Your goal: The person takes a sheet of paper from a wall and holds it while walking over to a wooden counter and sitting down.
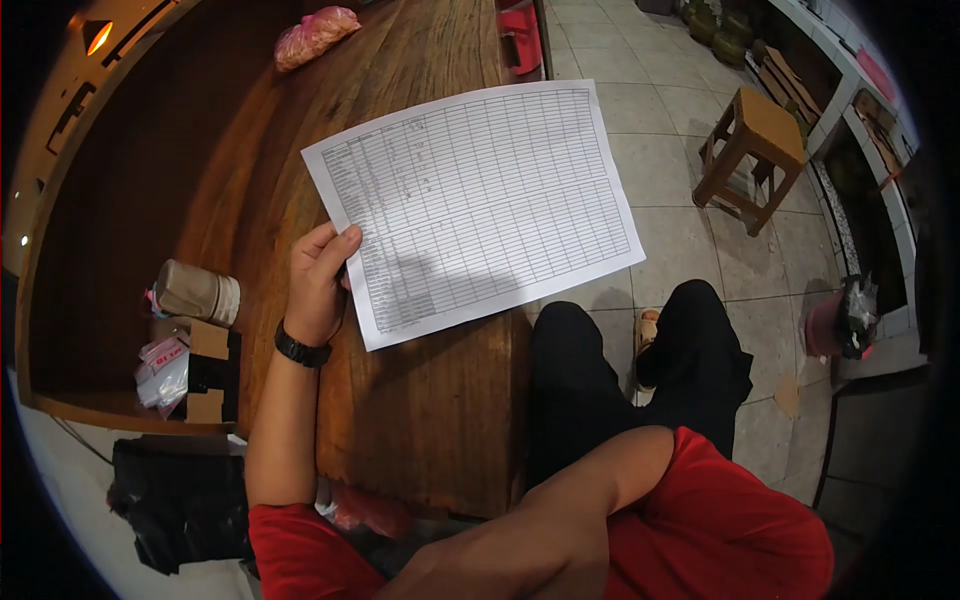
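My left hand [322,275] grips the left edge of a white paper sheet [480,205], with the thumb on top and the other fingers mostly hidden behind it. The sheet is a printed table of many rows and columns, with small text at its left side and a few marks, too small to read. It is held tilted over the edge of a brown wooden table [420,430]. My right arm is bent across my body at the bottom of the view, and its hand is outside the picture. A black watch [302,347] is on my left wrist.
On the table's far end lies a tied plastic bag [315,38] of pinkish pieces. A cloudy jar [190,290] and a small cardboard box [208,375] stand at the left. Across the tiled floor [640,110] are a wooden stool [755,150] and a bin [825,325].
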A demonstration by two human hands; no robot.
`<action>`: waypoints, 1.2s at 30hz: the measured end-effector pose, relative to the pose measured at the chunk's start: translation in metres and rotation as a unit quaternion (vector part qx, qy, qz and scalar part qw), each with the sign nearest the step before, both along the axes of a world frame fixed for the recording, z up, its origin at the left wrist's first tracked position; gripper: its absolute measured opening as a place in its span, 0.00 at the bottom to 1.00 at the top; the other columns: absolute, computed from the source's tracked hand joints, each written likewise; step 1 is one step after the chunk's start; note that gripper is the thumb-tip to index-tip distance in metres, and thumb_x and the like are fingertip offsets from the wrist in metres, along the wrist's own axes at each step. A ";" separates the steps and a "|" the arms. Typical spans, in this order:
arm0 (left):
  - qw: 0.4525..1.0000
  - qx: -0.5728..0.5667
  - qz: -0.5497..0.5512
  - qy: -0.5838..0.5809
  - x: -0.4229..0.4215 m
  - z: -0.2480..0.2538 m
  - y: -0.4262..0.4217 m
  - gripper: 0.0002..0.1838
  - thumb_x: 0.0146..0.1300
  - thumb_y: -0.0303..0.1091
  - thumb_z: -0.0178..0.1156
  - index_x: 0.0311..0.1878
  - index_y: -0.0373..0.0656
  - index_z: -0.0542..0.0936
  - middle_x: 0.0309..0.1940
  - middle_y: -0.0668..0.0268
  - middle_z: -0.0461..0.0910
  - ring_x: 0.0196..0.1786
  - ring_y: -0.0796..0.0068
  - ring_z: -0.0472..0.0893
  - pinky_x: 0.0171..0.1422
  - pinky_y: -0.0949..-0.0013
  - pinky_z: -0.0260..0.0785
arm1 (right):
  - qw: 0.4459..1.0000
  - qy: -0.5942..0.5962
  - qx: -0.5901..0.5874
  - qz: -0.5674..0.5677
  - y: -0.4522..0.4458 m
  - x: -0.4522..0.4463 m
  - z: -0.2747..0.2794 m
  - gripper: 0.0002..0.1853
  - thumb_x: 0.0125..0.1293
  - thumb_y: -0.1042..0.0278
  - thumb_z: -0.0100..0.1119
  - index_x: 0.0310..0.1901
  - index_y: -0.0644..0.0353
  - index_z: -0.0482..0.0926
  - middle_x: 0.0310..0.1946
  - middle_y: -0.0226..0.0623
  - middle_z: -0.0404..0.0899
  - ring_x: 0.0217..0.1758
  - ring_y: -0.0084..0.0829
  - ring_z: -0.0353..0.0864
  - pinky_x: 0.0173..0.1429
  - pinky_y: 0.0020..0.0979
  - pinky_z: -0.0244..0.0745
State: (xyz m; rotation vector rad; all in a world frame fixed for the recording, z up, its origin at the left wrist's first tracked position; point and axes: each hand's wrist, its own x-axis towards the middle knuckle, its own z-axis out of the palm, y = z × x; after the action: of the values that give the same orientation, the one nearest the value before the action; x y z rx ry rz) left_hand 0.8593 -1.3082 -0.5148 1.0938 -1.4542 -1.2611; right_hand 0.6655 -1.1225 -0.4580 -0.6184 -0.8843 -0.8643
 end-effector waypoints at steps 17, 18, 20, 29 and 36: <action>1.000 0.000 -0.006 -0.016 0.002 0.003 0.001 0.11 0.73 0.36 0.59 0.41 0.37 0.83 0.27 0.74 0.80 0.23 0.91 0.69 0.28 0.81 0.58 | 0.994 -0.071 0.060 -0.056 0.010 0.013 -0.005 0.13 0.63 0.85 0.42 0.47 0.70 0.74 0.39 0.44 0.76 0.37 0.37 0.72 0.43 0.35 0.69; 1.000 -0.001 -0.006 -0.012 0.002 0.002 0.000 0.11 0.73 0.36 0.59 0.41 0.37 0.83 0.27 0.74 0.80 0.23 0.91 0.69 0.28 0.81 0.58 | 0.995 -0.067 0.061 -0.048 0.011 0.011 -0.005 0.13 0.62 0.85 0.42 0.47 0.71 0.74 0.39 0.44 0.76 0.37 0.36 0.72 0.43 0.35 0.68; 1.000 -0.003 -0.005 -0.008 0.002 0.000 -0.001 0.11 0.73 0.36 0.59 0.41 0.37 0.83 0.27 0.74 0.80 0.23 0.91 0.69 0.27 0.81 0.57 | 0.997 -0.057 0.045 -0.038 0.009 0.010 -0.005 0.13 0.62 0.84 0.42 0.46 0.71 0.74 0.39 0.44 0.76 0.37 0.36 0.72 0.43 0.34 0.68; 1.000 -0.001 -0.010 -0.004 0.003 0.003 0.000 0.12 0.72 0.37 0.60 0.41 0.37 0.84 0.26 0.74 0.80 0.24 0.91 0.69 0.28 0.81 0.57 | 0.983 -0.003 -0.085 -0.164 -0.018 -0.001 -0.015 0.06 0.65 0.80 0.50 0.41 0.69 0.75 0.42 0.46 0.78 0.40 0.41 0.77 0.46 0.38 0.74; 0.999 -0.016 -0.024 0.022 0.007 -0.002 -0.004 0.13 0.72 0.37 0.60 0.47 0.37 0.85 0.30 0.74 0.82 0.26 0.90 0.70 0.30 0.80 0.58 | 0.978 -0.028 -0.078 -0.193 -0.011 0.001 -0.028 0.21 0.70 0.73 0.42 0.60 0.77 0.73 0.58 0.58 0.77 0.55 0.49 0.81 0.62 0.42 0.75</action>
State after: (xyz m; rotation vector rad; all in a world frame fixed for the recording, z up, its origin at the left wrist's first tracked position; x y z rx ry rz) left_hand 0.8663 -1.3120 -0.5166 1.0099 -1.4708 -1.2829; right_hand 0.6668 -1.1337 -0.4857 -0.9263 -0.9017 -1.1728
